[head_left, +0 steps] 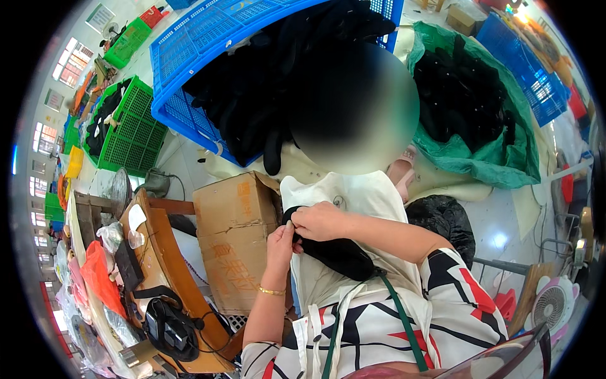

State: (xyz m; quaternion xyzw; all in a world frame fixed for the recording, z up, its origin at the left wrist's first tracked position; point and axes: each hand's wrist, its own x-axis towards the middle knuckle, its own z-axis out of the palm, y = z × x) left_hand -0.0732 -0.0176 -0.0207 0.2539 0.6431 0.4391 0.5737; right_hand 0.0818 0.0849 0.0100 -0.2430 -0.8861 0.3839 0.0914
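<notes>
A long, soft black item (338, 258), which looks like a sock or a padded fabric tube, lies across the white cloth (379, 196) on my lap. My left hand (281, 245) pinches it near its far left end, a gold bracelet on that wrist. Against those fingertips, my right hand (320, 221) also closes on the black fabric from above. Its rounded end rests toward my belly by a green strap (398, 309). What exactly lies between the fingertips is too small to make out.
A tipped blue crate (183, 57) and a green sack (521, 148), both full of similar black pieces, are ahead. A cardboard box (230, 234) stands by my left arm, with a cluttered wooden table (180, 265) beyond it. A black plastic bag (445, 227) and fan (552, 303) are at right.
</notes>
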